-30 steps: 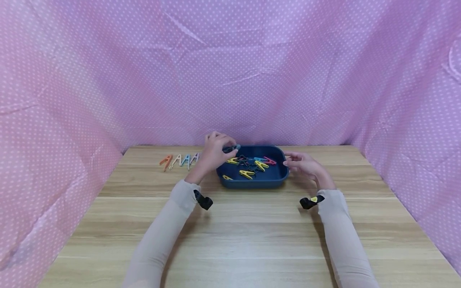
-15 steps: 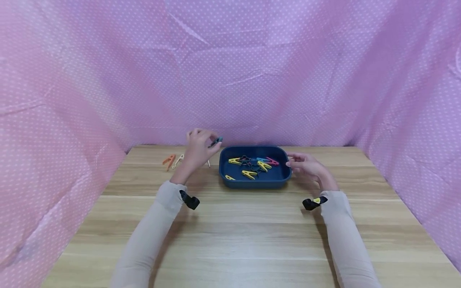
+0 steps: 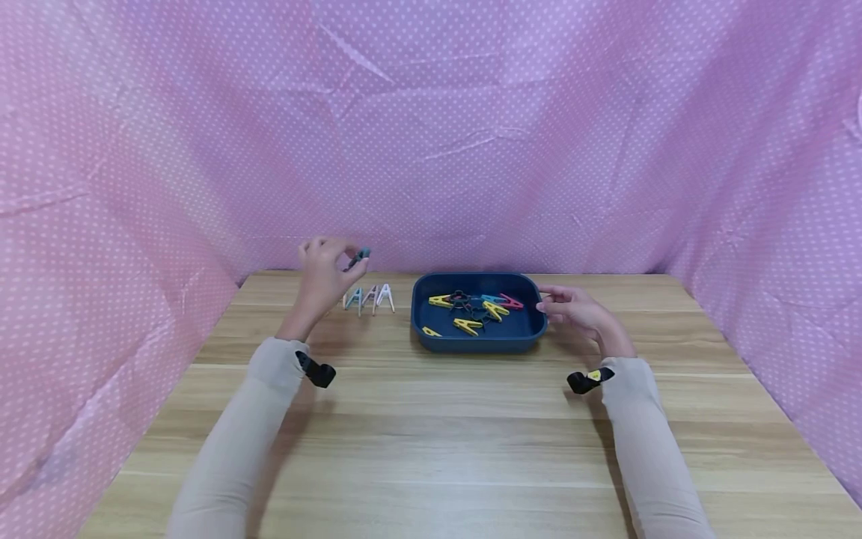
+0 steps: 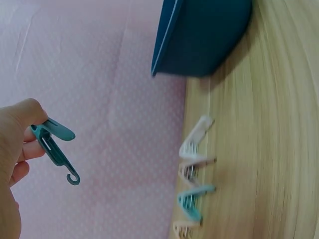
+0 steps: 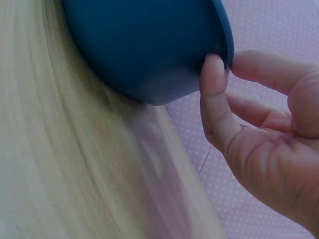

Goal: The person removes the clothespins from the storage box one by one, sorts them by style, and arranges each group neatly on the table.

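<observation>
My left hand (image 3: 323, 273) is raised over the back left of the table, pinching a dark green clothespin (image 4: 61, 130) with a hooked end between thumb and fingers. Below it, a row of clothespins stands along the table's back edge. In the left wrist view these are a white clothespin (image 4: 201, 129), a pale pinkish one, a teal clothespin (image 4: 203, 189) and a cream one. At the right end of a dark blue basin (image 3: 477, 345), my right hand (image 3: 578, 313) pinches the rim with thumb and fingers. Inside lie several yellow clothespins (image 3: 466, 326), a pink clothespin (image 3: 512, 302), a blue one and dark ones.
The basin stands near the back edge of the wooden table (image 3: 444, 434). Behind the table and along both sides hangs a pink dotted cloth (image 3: 431, 150). Black cameras are strapped to both wrists.
My left hand has moved left from over the basin's left end with the green clothespin, passing above the row. My right hand stays at the basin's rim.
</observation>
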{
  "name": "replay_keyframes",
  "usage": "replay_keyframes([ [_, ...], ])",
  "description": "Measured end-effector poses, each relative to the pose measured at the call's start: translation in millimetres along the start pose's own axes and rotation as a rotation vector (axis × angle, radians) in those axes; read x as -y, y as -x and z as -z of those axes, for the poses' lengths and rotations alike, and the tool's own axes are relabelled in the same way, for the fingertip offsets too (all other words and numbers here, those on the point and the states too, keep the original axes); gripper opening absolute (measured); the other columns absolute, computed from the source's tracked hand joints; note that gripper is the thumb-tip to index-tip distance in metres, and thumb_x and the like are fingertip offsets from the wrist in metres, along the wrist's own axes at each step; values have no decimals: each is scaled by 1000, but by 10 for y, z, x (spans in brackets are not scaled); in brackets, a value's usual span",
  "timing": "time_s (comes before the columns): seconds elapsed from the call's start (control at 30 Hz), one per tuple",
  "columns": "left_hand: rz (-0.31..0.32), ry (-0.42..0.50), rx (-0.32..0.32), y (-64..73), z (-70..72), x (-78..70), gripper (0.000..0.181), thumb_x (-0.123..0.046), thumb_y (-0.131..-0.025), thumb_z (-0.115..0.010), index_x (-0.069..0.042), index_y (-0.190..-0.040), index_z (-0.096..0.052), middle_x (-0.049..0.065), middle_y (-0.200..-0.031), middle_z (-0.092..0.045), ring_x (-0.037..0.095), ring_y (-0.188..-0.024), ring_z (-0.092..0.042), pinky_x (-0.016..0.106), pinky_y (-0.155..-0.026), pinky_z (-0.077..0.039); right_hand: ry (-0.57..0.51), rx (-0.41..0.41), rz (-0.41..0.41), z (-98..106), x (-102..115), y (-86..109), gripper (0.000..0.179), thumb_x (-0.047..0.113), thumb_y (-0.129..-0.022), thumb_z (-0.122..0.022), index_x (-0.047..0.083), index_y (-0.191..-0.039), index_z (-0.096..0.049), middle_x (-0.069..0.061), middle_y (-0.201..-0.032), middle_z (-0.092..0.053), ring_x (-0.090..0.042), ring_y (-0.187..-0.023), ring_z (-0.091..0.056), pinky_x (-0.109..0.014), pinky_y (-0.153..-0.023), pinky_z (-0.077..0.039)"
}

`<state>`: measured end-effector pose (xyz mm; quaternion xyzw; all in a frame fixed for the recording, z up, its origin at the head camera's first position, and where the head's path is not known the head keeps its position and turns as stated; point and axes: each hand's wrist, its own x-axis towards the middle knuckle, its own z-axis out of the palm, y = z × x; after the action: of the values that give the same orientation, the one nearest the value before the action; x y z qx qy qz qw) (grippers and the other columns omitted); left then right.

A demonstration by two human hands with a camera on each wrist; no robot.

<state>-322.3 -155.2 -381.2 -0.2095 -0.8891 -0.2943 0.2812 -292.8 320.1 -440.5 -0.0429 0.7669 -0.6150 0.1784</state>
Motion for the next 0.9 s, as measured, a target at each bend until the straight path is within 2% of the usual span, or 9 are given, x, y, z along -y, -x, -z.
replay_keyframes([
  [0.1, 35, -15, -2, 17, 70, 101, 22, -20, -89, -78, -5, -104, -73, 12, -98, -73, 35, -105, -53, 61, -111, -22, 0, 2, 7, 12, -14, -5, 62, 8, -102, -59, -2, -157, -32, 8, -100, -58, -1, -88, -59, -19, -81, -53],
  [0.3, 87, 16, -5, 65, 171, 283, 22, -18, -88, -79, -3, -101, -73, 15, -98, -73, 36, -105, -52, 62, -109, -21, -9, -4, -10, 28, -26, -16, 65, 11, -101, -62, -1, -157, -32, 6, -107, -62, -1, -94, -62, -20, -85, -55],
  [0.53, 161, 43, -10, 124, 262, 449, 22, -16, -86, -81, -2, -102, -73, 17, -101, -72, 37, -113, -51, 62, -108, -21, 0, -4, -10, 26, -13, -9, 63, 9, -102, -61, 0, -157, -32, 7, -104, -62, -1, -93, -62, -20, -85, -55],
  [0.73, 166, 11, -30, 194, 280, 612, 22, -16, -85, -81, 1, -97, -72, 21, -102, -72, 41, -112, -51, 62, -106, -22, -13, 4, -5, 18, -7, 1, 63, 8, -102, -59, -1, -158, -31, 9, -104, -64, -1, -89, -61, -20, -83, -54],
  [0.9, 199, -42, -16, 270, 295, 757, 25, -18, -86, -80, 2, -98, -71, 23, -105, -71, 42, -110, -50, 61, -103, -23, -25, 7, -1, 31, -24, 15, 65, 12, -102, -61, -1, -158, -31, 5, -116, -65, -1, -92, -63, -20, -85, -54],
])
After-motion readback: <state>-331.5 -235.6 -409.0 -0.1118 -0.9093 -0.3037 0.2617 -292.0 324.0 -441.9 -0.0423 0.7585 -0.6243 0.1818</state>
